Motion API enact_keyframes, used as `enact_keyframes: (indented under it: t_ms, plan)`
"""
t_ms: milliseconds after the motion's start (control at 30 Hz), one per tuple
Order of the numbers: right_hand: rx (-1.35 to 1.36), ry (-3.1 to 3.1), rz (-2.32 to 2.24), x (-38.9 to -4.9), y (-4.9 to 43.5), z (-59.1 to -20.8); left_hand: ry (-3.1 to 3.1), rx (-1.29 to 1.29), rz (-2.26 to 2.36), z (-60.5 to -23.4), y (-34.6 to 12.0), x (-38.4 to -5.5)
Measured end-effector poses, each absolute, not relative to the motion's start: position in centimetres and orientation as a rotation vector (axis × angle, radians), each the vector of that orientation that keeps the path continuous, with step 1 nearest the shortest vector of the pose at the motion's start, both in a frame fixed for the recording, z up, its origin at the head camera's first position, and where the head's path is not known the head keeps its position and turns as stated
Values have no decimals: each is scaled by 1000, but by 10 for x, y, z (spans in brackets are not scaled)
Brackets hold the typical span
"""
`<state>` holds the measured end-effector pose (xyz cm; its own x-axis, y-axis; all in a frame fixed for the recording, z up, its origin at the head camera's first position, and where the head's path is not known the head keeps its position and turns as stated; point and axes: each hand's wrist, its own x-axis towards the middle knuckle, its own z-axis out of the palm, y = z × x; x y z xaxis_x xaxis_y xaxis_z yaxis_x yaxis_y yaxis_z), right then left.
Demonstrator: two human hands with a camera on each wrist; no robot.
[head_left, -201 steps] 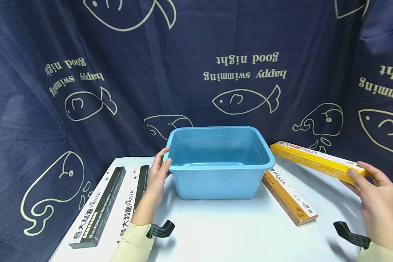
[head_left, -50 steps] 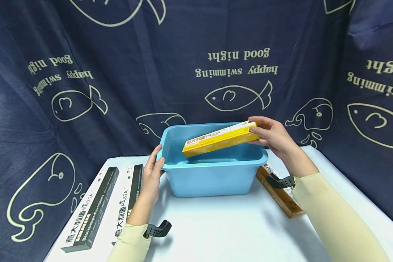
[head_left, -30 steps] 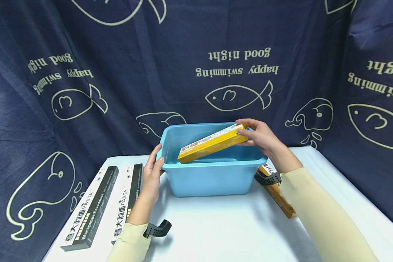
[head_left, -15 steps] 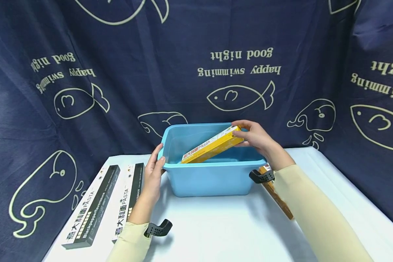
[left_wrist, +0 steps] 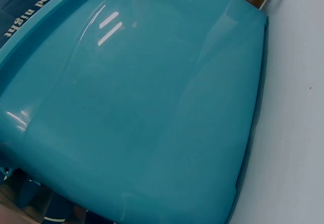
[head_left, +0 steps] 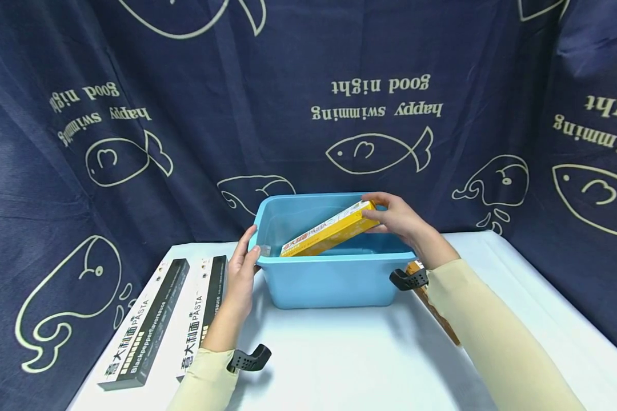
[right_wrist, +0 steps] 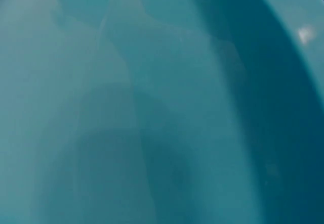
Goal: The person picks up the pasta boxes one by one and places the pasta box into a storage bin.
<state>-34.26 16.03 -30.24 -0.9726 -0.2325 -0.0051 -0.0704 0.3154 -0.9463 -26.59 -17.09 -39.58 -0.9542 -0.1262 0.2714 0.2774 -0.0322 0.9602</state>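
In the head view a blue plastic bin (head_left: 329, 283) stands upright in the middle of the table. My left hand (head_left: 240, 277) grips its left rim, thumb on the near side. Inside the bin a yellow pasta box (head_left: 334, 233) slants, its left end lower and partly hidden behind the front rim. The box's raised right end is pinched by my right hand (head_left: 397, 221). Bin wall (left_wrist: 147, 97) fills most of the left wrist view, with fingers at its lower left corner. Only blue bin plastic (right_wrist: 167, 82) shows in the right wrist view.
Two black-and-white pasta boxes, an outer one (head_left: 146, 325) and an inner one (head_left: 200, 319), lie left of the bin. An orange-brown pasta box (head_left: 434, 311) lies to the right, partly under the right forearm. A dark blue fish-print curtain (head_left: 267, 125) hangs behind.
My right hand has brought the yellow pasta box from the right side into the bin and lowered it, left end first. In the last half second it sank slightly. The left hand stays on the rim.
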Motion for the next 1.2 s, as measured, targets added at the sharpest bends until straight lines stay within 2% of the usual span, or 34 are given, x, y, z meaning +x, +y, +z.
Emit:
enact_keyframes:
  t_ms: [700,1200]
  plan:
    - [-242,2634,-1579,-343,163,-306,-1984,-164,-2062,-397,-170,-265]
    - [-349,2765,-1620,-339,165,-306,-1972,-168,-2063,-395,-168,-263]
